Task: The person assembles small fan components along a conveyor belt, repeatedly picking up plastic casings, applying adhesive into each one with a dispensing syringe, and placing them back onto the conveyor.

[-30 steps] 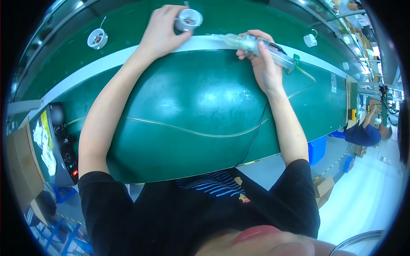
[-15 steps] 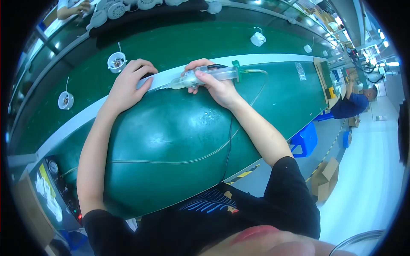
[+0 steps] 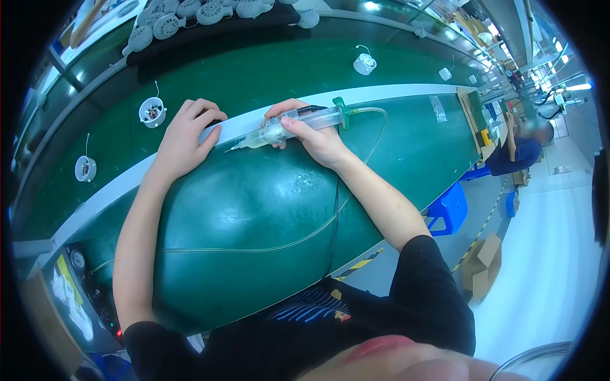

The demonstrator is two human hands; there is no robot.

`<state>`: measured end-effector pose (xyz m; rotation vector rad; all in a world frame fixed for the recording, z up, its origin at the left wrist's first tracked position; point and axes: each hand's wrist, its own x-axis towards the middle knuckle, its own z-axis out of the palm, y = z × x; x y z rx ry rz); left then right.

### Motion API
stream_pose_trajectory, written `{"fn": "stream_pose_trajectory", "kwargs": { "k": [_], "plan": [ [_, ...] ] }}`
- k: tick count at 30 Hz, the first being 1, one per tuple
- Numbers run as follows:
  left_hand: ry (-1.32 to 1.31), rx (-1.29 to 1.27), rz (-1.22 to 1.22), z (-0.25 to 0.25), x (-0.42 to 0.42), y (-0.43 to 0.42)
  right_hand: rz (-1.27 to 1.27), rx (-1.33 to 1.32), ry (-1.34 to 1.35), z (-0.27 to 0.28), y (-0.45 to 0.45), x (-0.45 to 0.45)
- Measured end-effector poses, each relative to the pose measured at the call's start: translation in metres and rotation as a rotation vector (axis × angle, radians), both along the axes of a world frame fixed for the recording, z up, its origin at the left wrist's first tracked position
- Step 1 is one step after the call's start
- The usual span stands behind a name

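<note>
My right hand (image 3: pixel 318 141) is wrapped around a clear dispensing syringe (image 3: pixel 327 119) with a green cap at its back end. Its thin needle tip points left, over the green tabletop near the white rail (image 3: pixel 244 124). A thin clear tube (image 3: pixel 381 130) runs from the cap. My left hand (image 3: pixel 184 140) rests at the rail, thumb apart from its bent fingers, with no held object visible. Just beyond these fingers, a round white housing (image 3: pixel 152 114) with a wire and small parts inside sits on the green conveyor belt (image 3: pixel 210 82).
More white housings (image 3: pixel 85 169) stand along the belt, one (image 3: pixel 365 63) farther right. Grey vented parts (image 3: pixel 168 25) line a shelf behind. A control box with a gauge (image 3: pixel 77 259) is at left. A small clear bag (image 3: pixel 438 108) lies on the table; a co-worker (image 3: pixel 518 152) sits at right.
The white housings have shifted left along the belt. My right hand has moved slightly left with the syringe, whose needle tip now shows more clearly. My left hand stays at the rail.
</note>
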<state>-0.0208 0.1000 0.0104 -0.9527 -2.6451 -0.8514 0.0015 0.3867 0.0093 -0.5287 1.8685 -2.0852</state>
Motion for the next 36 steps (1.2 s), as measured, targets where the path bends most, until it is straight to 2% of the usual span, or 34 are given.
{"fn": "stream_pose_trajectory", "kwargs": {
  "k": [36],
  "plan": [
    [-0.002,0.0,0.024,0.0001,0.0009,0.0009,-0.002,0.035,0.029,0.0025,-0.0025,0.0]
  ]
}}
